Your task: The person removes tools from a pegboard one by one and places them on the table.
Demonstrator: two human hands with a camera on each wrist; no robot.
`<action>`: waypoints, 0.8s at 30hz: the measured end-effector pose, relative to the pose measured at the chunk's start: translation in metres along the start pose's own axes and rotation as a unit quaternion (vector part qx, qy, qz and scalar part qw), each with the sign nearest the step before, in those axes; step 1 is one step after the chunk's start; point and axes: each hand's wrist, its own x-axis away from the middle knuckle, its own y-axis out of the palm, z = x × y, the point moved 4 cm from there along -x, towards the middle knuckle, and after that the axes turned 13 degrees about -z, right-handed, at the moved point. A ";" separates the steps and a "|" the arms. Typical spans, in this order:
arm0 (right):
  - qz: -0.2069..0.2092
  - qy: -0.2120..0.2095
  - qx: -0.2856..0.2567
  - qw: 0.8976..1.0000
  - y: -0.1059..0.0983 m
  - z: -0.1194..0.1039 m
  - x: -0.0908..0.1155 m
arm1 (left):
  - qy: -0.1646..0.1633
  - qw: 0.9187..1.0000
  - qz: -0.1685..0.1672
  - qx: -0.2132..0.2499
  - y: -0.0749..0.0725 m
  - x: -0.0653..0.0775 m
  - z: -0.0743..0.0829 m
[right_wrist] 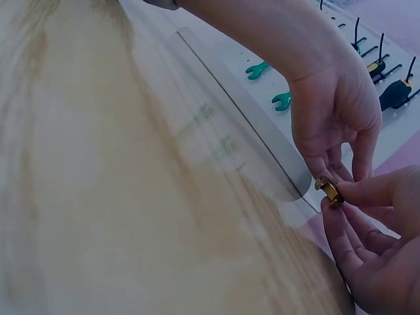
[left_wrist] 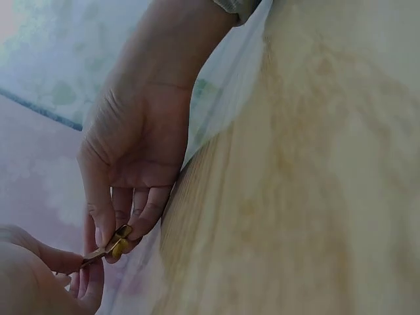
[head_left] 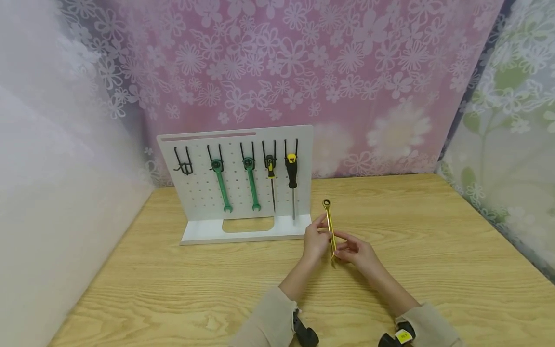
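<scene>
A gold combination wrench [head_left: 329, 221] is held above the table, nearly upright in the head view, ring end at the top and open jaw at the bottom. My left hand [head_left: 316, 239] pinches it around mid-shaft from the left. From the right, my right hand [head_left: 356, 251] pinches its lower part near the open end. The left wrist view shows the wrench [left_wrist: 98, 254] end-on between the fingertips of both hands. Its open end [right_wrist: 329, 191] also shows in the right wrist view, between the right thumb and fingers.
A white pegboard stand [head_left: 199, 193] stands left of the hands. Two green wrenches [head_left: 222, 185] and two black-and-yellow screwdrivers [head_left: 292, 173] hang on its hooks. The leftmost hook [head_left: 185, 167] bears no tool. Wood-grain table [head_left: 433, 231] extends to the right, with floral cloth [head_left: 277, 62] behind.
</scene>
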 end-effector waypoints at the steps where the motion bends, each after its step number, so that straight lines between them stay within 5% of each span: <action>1: -0.003 -0.001 0.001 1.000 0.000 0.001 0.000 | -0.002 1.000 0.004 0.002 0.001 0.001 -0.001; 10: -0.035 -0.013 0.016 0.999 0.001 0.008 -0.001 | -0.017 0.999 0.032 -0.038 0.000 0.002 -0.011; 24: -0.053 -0.004 0.039 0.998 0.001 0.008 0.005 | -0.018 1.000 0.004 -0.014 -0.002 0.010 -0.022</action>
